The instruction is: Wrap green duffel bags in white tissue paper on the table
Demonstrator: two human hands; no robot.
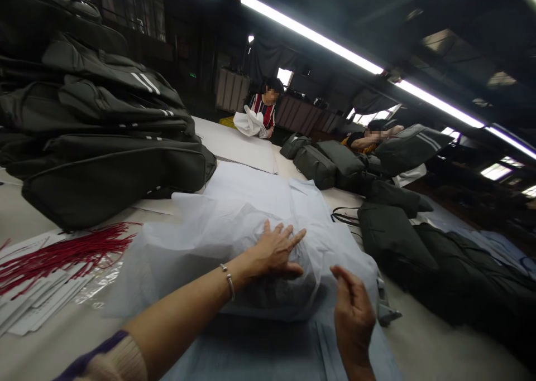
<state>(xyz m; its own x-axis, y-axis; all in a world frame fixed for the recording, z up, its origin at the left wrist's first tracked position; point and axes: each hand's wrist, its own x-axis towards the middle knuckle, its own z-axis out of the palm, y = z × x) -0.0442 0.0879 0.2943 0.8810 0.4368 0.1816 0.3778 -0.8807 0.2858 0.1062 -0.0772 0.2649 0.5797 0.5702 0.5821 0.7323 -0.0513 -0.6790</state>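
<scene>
A dark item wrapped in thin white paper (234,241) lies on the table in front of me; the paper hides most of its shape. My left hand (278,250) presses on top of the wrapping with its fingers spread. Close to the right side of the bundle, my right hand (354,311) is raised, thumb and fingers drawn together. Whatever is in that pinch, if anything, is too small to make out. Beside it, a grey object with a jagged tip (387,303), perhaps a tape dispenser, is partly covered by paper.
Dark backpacks (117,163) are piled high on the left. Below them lie white tags (46,303) with red cords (79,252). More dark bags (397,236) line the right side. Across the table, one person (266,110) handles white material and another person (368,138) lifts a bag.
</scene>
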